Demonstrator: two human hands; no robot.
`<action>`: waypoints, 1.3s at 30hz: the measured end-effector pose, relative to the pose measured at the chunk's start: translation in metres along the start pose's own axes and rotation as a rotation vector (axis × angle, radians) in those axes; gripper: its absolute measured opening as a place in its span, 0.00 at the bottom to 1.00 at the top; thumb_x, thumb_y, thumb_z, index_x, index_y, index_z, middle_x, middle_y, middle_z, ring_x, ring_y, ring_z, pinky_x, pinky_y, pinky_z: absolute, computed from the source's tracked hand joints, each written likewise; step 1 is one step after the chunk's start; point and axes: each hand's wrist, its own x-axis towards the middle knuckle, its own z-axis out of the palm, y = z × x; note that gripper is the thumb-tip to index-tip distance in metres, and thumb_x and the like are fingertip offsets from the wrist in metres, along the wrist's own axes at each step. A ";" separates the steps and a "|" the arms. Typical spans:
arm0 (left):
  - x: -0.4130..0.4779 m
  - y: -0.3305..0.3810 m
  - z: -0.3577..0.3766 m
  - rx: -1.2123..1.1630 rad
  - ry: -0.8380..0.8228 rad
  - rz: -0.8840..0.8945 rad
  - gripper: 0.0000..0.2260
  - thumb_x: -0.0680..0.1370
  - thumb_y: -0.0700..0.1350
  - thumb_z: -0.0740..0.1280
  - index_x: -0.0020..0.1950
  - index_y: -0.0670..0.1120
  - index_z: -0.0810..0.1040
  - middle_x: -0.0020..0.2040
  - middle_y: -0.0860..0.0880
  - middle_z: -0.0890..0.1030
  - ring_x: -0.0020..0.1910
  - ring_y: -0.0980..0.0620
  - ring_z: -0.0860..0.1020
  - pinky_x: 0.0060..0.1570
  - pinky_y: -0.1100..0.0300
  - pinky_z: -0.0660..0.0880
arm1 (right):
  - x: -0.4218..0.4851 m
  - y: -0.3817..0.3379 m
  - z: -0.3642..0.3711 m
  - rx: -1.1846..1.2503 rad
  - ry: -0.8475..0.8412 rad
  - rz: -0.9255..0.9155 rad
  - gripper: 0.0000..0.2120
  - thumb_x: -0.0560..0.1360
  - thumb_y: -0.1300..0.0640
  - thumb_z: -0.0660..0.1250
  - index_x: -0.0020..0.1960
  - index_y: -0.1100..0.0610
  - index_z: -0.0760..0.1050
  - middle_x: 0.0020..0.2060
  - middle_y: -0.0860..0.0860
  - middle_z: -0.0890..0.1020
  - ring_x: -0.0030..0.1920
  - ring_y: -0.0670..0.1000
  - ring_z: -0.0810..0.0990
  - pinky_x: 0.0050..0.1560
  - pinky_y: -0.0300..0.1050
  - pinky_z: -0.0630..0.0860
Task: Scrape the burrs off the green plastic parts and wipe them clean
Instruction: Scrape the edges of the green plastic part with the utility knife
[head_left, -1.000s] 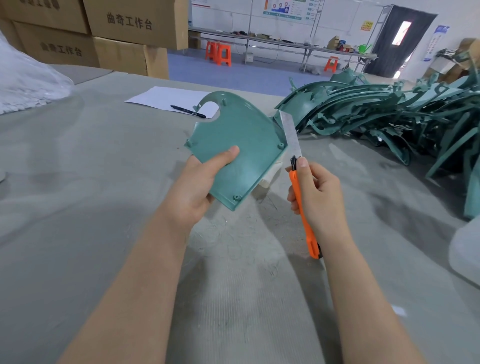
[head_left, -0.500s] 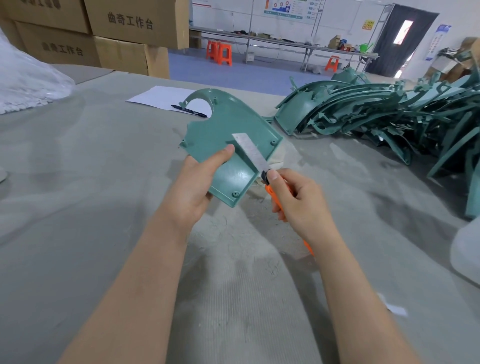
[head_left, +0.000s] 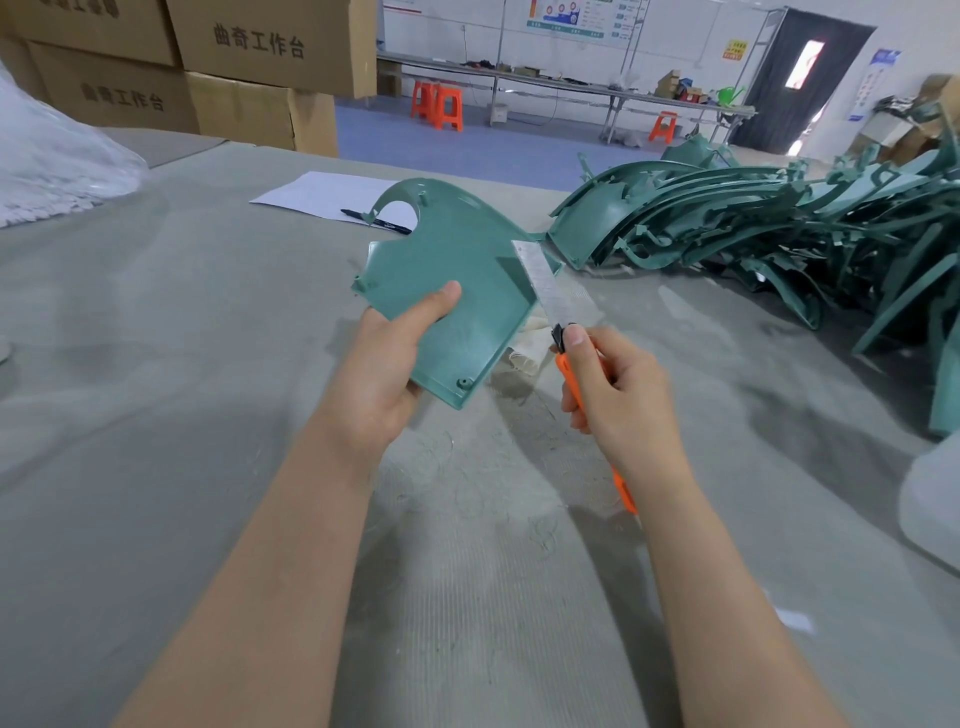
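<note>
My left hand (head_left: 387, 369) grips a flat green plastic part (head_left: 457, 270) by its near left edge, thumb on its face, and holds it tilted above the grey table (head_left: 156, 364). My right hand (head_left: 615, 395) grips an orange utility knife (head_left: 571, 379). Its long silver blade (head_left: 545, 283) lies against the part's right edge, near the upper right corner. A pale cloth (head_left: 522, 356) lies on the table under the part, mostly hidden.
A big heap of green plastic parts (head_left: 779, 234) fills the right side of the table. A white sheet of paper (head_left: 322, 197) with a pen (head_left: 376, 222) lies behind the held part. Cardboard boxes (head_left: 234, 67) stand far left, with a white plastic bag (head_left: 47, 171) beside them. Shavings litter the table near my arms.
The knife blade swung from across the part's face to its right edge. My left hand turned the part slightly.
</note>
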 end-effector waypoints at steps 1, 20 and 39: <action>0.000 0.000 0.000 -0.007 0.007 0.002 0.06 0.78 0.40 0.67 0.52 0.49 0.79 0.47 0.53 0.85 0.46 0.55 0.84 0.41 0.62 0.80 | 0.000 0.000 0.001 -0.003 -0.019 -0.006 0.13 0.80 0.46 0.60 0.39 0.42 0.77 0.25 0.47 0.76 0.27 0.47 0.73 0.32 0.45 0.73; 0.004 -0.001 0.000 -0.040 0.118 0.016 0.07 0.78 0.40 0.66 0.55 0.47 0.79 0.47 0.51 0.85 0.46 0.54 0.83 0.45 0.58 0.80 | -0.002 0.004 0.012 -0.182 -0.097 -0.109 0.10 0.80 0.44 0.60 0.40 0.40 0.74 0.25 0.39 0.77 0.26 0.43 0.73 0.35 0.45 0.73; 0.006 0.002 -0.003 -0.189 0.182 -0.038 0.10 0.78 0.40 0.67 0.59 0.44 0.78 0.50 0.49 0.84 0.48 0.51 0.83 0.51 0.54 0.80 | -0.008 -0.003 0.016 -0.169 -0.327 -0.196 0.12 0.80 0.48 0.62 0.37 0.41 0.73 0.26 0.40 0.75 0.28 0.42 0.75 0.34 0.38 0.73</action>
